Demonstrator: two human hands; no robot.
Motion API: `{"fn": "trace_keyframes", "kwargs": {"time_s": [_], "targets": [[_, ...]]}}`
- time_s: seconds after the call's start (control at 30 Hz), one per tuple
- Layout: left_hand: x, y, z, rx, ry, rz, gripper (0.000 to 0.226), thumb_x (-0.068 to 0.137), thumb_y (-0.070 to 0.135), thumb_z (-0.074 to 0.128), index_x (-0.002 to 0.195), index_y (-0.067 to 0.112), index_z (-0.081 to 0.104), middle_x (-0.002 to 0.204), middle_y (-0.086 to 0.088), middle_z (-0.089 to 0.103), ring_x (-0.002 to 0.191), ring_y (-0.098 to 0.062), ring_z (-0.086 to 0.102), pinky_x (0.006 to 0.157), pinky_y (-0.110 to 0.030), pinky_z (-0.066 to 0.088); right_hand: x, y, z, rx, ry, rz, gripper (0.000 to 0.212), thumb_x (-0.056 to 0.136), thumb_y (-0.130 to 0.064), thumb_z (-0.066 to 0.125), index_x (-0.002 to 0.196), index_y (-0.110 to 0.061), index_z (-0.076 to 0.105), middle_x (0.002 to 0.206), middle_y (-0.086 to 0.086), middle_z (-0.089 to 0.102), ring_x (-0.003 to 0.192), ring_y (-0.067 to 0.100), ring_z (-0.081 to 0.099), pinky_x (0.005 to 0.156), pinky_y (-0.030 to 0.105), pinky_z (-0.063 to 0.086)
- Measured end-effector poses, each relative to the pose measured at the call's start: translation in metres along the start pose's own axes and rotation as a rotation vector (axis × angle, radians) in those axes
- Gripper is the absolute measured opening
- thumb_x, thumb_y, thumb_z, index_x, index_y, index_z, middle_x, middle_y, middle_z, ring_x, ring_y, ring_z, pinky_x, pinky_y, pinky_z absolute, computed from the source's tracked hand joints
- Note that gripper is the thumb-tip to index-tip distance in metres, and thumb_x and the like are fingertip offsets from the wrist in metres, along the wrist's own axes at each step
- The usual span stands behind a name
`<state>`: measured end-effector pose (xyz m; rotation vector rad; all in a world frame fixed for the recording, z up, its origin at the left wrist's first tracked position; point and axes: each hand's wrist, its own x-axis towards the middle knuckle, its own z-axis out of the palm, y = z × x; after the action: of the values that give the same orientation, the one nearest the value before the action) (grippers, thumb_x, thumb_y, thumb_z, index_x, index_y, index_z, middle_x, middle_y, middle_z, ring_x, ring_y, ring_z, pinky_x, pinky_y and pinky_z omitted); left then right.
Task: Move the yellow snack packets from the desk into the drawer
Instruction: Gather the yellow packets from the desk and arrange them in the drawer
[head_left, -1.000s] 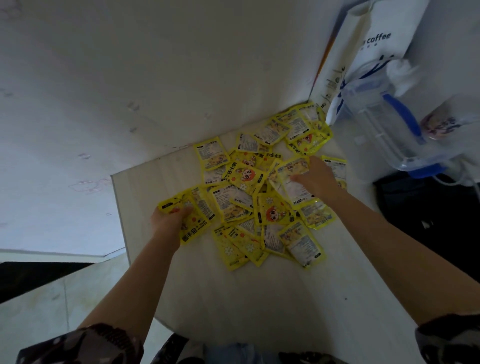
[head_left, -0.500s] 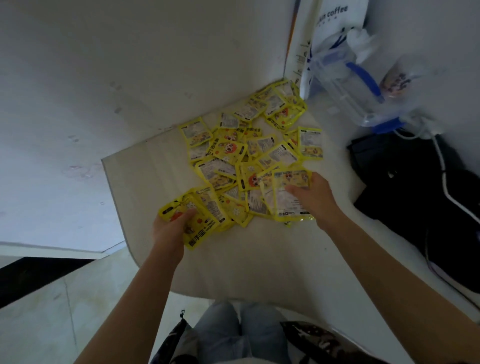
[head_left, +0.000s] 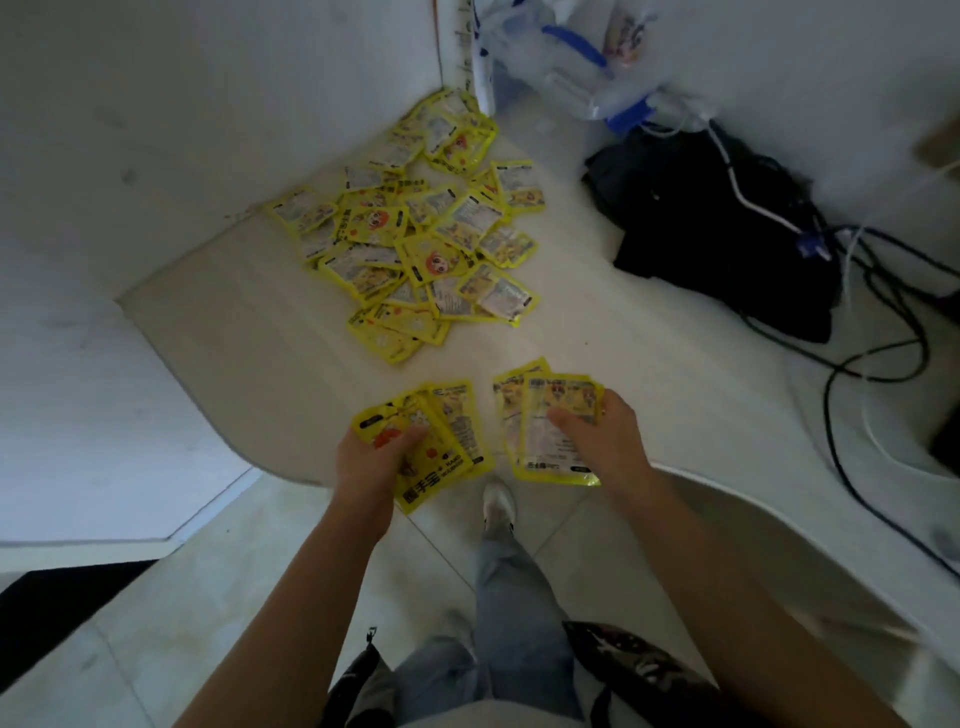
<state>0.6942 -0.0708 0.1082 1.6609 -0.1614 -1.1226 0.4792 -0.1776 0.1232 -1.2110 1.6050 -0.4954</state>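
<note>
Fingers, left hand: curled and clamped on a fan of yellow packets, thumb on top, held at the near edge of the desk.
Fingers, right hand: closed on a second fan of packets, thumb laid across the faces, other fingers underneath.
Packets, location: two handfuls are held over the near desk edge; the main pile lies on the desk farther off, running into the far corner by the wall.
Handling, judged: packets are taken to be light, thin and flexible, with glossy film faces likely to slide over one another. A fanned stack may shed its outer packets if the pinch is relaxed.
Grip point, judged: a hold across the middle of the stack, thumb above and fingers below, is advised; squaring the fan first should reduce slippage.
Hidden: no drawer is in view, so its place cannot be stated.
Cut off: the count in each hand cannot be made out, as the packets overlap.
Unclear: print on the far pile is blurred; the clear jug and black bag at far right are only partly legible.
</note>
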Motion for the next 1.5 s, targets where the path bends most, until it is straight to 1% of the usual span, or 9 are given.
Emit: {"fn": "trace_keyframes", "kwargs": {"time_s": [0.17, 0.33, 0.5, 0.63, 0.77, 0.87, 1.07, 1.27, 1.5], "targets": [[-0.052, -0.039, -0.003, 0.057, -0.14, -0.027, 0.034, 0.075, 0.004, 0.077, 0.108, 0.005, 0.066, 0.1, -0.018, 0.072, 0.09, -0.038, 0.069, 0.079, -0.058, 0.056, -0.068, 0.065, -0.027, 0.132, 0.117, 0.11, 0.037, 0.073, -0.028, 0.078, 0.105, -0.015, 0.063, 0.099, 0.005, 0.072, 0.088, 0.024, 0.07, 0.081, 0.05, 0.057], [-0.096, -0.068, 0.01, 0.13, -0.263, -0.038, 0.031, 0.078, 0.003, 0.074, 0.109, 0.006, 0.067, 0.107, -0.021, 0.07, 0.097, -0.041, 0.067, 0.082, -0.062, 0.053, -0.12, 0.104, -0.065, 0.17, 0.221, 0.117, 0.016, 0.074, -0.025, 0.077, 0.084, -0.026, 0.064, 0.091, -0.001, 0.073, 0.085, 0.021, 0.071, 0.08, 0.046, 0.058], [-0.142, -0.102, 0.046, 0.237, -0.334, -0.048, 0.025, 0.076, 0.006, 0.076, 0.1, 0.003, 0.068, 0.097, -0.022, 0.071, 0.088, -0.043, 0.068, 0.081, -0.062, 0.052, -0.167, 0.148, -0.115, 0.261, 0.315, 0.155, 0.024, 0.078, -0.022, 0.075, 0.098, -0.016, 0.063, 0.087, -0.004, 0.07, 0.078, 0.016, 0.069, 0.065, 0.029, 0.054], [-0.181, -0.133, 0.085, 0.273, -0.401, -0.061, 0.032, 0.072, 0.007, 0.079, 0.102, 0.004, 0.069, 0.099, -0.021, 0.072, 0.09, -0.041, 0.069, 0.078, -0.063, 0.052, -0.194, 0.191, -0.164, 0.311, 0.383, 0.169, 0.017, 0.078, -0.02, 0.076, 0.086, -0.024, 0.062, 0.088, -0.002, 0.071, 0.081, 0.021, 0.07, 0.073, 0.038, 0.059], [-0.232, -0.171, 0.131, 0.277, -0.417, -0.094, 0.033, 0.072, 0.003, 0.079, 0.104, 0.003, 0.069, 0.097, -0.017, 0.072, 0.086, -0.036, 0.069, 0.076, -0.053, 0.055, -0.218, 0.24, -0.225, 0.32, 0.431, 0.214, 0.03, 0.076, -0.021, 0.077, 0.102, -0.014, 0.063, 0.096, 0.005, 0.071, 0.087, 0.025, 0.069, 0.078, 0.042, 0.058], [-0.273, -0.207, 0.17, 0.292, -0.429, -0.126, 0.035, 0.072, 0.003, 0.079, 0.105, 0.002, 0.068, 0.097, -0.018, 0.073, 0.085, -0.035, 0.07, 0.074, -0.053, 0.056, -0.233, 0.28, -0.274, 0.345, 0.441, 0.254, 0.034, 0.075, -0.023, 0.078, 0.102, -0.013, 0.061, 0.097, 0.007, 0.07, 0.086, 0.027, 0.069, 0.078, 0.049, 0.058], [-0.341, -0.268, 0.239, 0.382, -0.454, -0.141, 0.032, 0.071, 0.002, 0.079, 0.101, 0.004, 0.07, 0.093, -0.015, 0.075, 0.084, -0.032, 0.073, 0.072, -0.047, 0.06, -0.252, 0.341, -0.349, 0.355, 0.448, 0.302, 0.026, 0.077, -0.02, 0.077, 0.096, -0.014, 0.06, 0.086, 0.002, 0.068, 0.082, 0.027, 0.069, 0.072, 0.043, 0.059], [-0.369, -0.304, 0.293, 0.511, -0.474, -0.114, 0.028, 0.07, 0.001, 0.081, 0.095, 0.008, 0.07, 0.085, -0.01, 0.075, 0.073, -0.026, 0.073, 0.065, -0.038, 0.059, -0.255, 0.393, -0.389, 0.381, 0.461, 0.378, 0.031, 0.076, -0.025, 0.077, 0.101, -0.012, 0.064, 0.091, 0.006, 0.07, 0.08, 0.023, 0.069, 0.064, 0.035, 0.058], [-0.37, -0.335, 0.35, 0.705, -0.565, -0.088, 0.034, 0.07, 0.002, 0.081, 0.097, 0.013, 0.063, 0.087, -0.008, 0.073, 0.073, -0.025, 0.072, 0.065, -0.043, 0.06, -0.24, 0.444, -0.404, 0.418, 0.528, 0.518, 0.041, 0.074, -0.03, 0.079, 0.106, -0.013, 0.059, 0.096, 0.008, 0.068, 0.085, 0.026, 0.068, 0.07, 0.041, 0.059]]}}
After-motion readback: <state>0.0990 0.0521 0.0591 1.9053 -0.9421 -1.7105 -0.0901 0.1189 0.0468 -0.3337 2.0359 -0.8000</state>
